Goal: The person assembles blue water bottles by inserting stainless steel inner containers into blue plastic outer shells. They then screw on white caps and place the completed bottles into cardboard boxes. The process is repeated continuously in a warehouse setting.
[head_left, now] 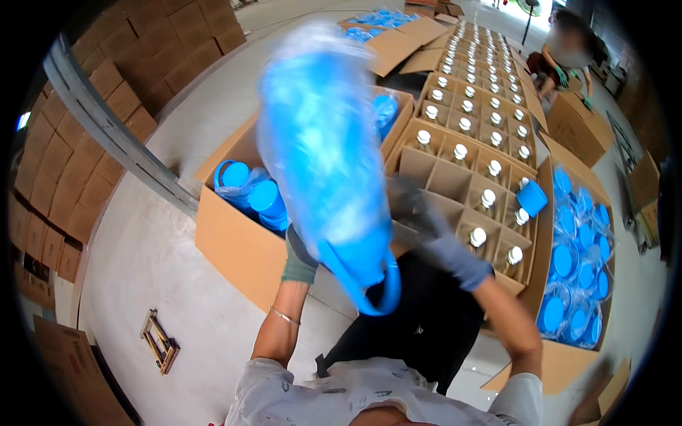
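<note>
A long blue plastic piece [323, 135] in a clear bag, with a loop handle at its lower end, is raised close in front of me, smeared by motion. My left hand [301, 254], in a grey-green glove, grips it from the left side; the piece hides most of the fingers. My right hand [444, 245], gloved in grey, is blurred over the front of a divided carton [444, 174], its fingers unreadable. Clear bottles with silvery caps [486, 200] stand in many of its cells. A blue cup-shaped piece [531, 198] sits over bottles at its right side.
An open carton [238, 241] of bagged blue pieces stands at left, another [561, 362] at right. More bottle cartons [476, 64] run away behind. A metal post [117, 131] and stacked cartons [78, 170] are far left. A co-worker [565, 53] handles a carton at far right.
</note>
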`<state>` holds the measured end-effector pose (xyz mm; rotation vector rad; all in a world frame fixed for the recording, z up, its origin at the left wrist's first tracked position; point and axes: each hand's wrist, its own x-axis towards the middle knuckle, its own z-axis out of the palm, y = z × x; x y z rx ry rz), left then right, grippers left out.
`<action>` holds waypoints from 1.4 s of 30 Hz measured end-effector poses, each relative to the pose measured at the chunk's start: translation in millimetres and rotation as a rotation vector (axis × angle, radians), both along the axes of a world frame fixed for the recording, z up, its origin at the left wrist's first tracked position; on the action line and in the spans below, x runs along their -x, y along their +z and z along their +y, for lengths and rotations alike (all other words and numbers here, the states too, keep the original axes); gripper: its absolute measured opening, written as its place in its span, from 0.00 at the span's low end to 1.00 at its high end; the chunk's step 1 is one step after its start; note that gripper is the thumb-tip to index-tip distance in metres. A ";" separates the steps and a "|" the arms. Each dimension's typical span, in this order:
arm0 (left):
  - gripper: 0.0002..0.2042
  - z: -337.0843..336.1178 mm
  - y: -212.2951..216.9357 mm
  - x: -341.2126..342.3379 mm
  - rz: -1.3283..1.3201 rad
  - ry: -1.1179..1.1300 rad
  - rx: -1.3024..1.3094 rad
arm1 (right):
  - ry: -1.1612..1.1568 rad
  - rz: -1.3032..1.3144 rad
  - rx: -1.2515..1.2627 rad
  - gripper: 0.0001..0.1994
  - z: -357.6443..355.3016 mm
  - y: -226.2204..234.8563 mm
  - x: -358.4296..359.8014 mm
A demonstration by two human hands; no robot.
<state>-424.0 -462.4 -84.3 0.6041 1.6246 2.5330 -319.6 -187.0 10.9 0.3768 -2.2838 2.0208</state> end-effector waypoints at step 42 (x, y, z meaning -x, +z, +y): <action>0.38 24.5 -14.0 237.3 0.087 0.435 1.539 | -0.257 0.064 -0.594 0.13 -25.7 -92.4 22.8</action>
